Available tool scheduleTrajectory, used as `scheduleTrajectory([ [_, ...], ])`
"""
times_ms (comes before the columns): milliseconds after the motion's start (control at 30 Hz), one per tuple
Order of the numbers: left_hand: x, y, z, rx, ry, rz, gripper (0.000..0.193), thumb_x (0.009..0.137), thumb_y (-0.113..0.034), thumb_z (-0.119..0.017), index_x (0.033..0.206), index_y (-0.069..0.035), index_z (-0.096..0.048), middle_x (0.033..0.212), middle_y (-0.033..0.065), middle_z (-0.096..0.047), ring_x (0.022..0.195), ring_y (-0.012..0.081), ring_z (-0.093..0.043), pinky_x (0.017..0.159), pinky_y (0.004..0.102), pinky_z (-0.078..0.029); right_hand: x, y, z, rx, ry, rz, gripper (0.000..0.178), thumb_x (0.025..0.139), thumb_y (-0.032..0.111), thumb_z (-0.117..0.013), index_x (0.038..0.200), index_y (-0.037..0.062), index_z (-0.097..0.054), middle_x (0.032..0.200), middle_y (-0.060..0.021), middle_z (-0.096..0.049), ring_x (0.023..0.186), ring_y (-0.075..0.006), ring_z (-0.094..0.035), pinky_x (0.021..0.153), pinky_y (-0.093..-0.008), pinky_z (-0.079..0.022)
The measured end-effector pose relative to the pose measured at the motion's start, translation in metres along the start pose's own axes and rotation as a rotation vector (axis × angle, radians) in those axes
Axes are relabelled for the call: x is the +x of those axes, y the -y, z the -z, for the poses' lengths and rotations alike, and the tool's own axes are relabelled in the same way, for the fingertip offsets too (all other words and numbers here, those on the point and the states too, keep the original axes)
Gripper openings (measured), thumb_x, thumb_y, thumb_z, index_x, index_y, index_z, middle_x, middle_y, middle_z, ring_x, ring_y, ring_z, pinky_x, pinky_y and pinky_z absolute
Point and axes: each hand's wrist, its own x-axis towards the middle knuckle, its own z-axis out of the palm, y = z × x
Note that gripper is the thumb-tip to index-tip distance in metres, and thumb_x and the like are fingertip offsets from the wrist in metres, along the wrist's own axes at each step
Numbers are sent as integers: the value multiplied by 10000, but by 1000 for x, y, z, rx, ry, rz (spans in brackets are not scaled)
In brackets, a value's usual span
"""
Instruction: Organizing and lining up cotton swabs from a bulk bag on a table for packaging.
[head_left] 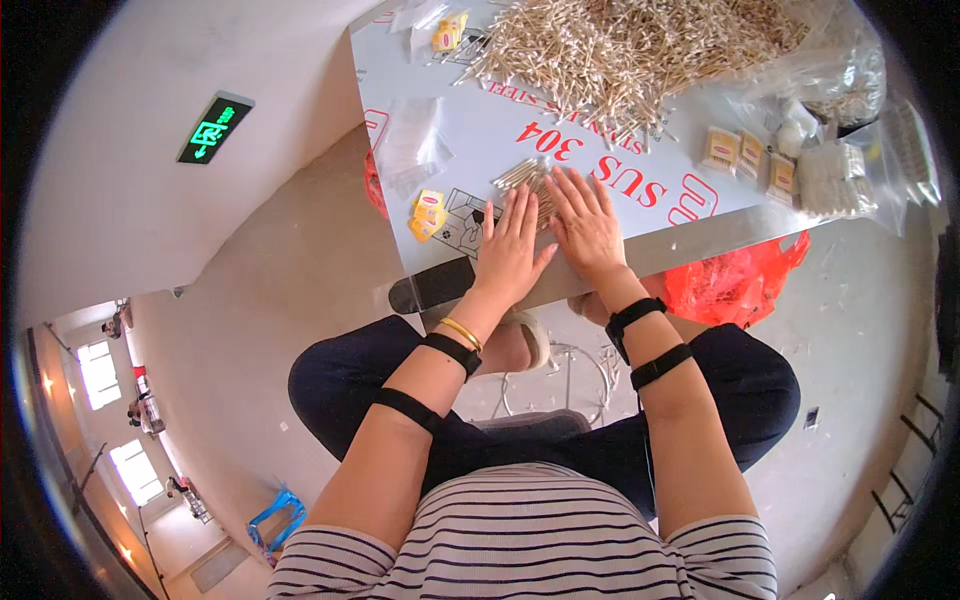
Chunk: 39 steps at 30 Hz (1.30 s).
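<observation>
A small bunch of wooden-stick cotton swabs (522, 174) lies on the table between and ahead of my hands. My left hand (508, 255) rests flat along its left side, fingers stretched out and thumb apart. From the right, my right hand (588, 228) reaches flat with extended fingers, its index side against the sticks. Part of the bunch is hidden by my fingers. Beyond it, a large heap of loose cotton swabs (640, 55) covers the far part of the table.
Yellow cards (428, 215) and transparent plastic bags (415, 140) lie to the left. Small filled packets (720, 150) and bagged swab bundles (832, 175) sit at the right. A dark oblong object (432, 287) is at the near left corner. A red bag (735, 280) hangs below the table edge.
</observation>
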Motion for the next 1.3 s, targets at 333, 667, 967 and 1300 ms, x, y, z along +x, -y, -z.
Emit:
scheduleTrajectory([
  [333, 32, 25, -6, -29, -14, 64, 790, 1035, -506, -474, 1607, -10, -249, 1682, 196, -235, 1567, 342, -210, 1252, 602, -77, 1, -1, -1, -8, -36, -10, 611, 1016, 340, -520, 1579, 149, -379, 1634, -11, -384, 1524, -214, -316, 1278, -462, -175],
  [667, 55, 63, -3, 53, 106, -145, 790, 1048, -540, -418, 1638, -66, -193, 1713, 120, -183, 1580, 285, -184, 1259, 587, -64, 1, -4, -3, 75, -107, -103, 613, 976, 263, -555, 1524, 20, -425, 1604, -121, -403, 1489, -249, -370, 1262, -426, -244],
  [967, 52, 54, -5, -90, 86, -92, 793, 1057, -533, -388, 1635, -34, -173, 1705, 152, -193, 1581, 303, -175, 1263, 580, -41, 1, -2, -2, 96, -121, -119, 645, 946, 245, -592, 1524, 14, -423, 1605, -113, -400, 1485, -249, -373, 1259, -425, -257],
  [1300, 47, 49, -1, 19, 76, -107, 810, 1040, -533, -428, 1632, -34, -192, 1698, 149, -217, 1577, 301, -191, 1262, 594, -30, 1, -2, -1, 101, -123, -128, 661, 935, 237, -601, 1525, 6, -414, 1594, -122, -406, 1479, -262, -377, 1259, -425, -255],
])
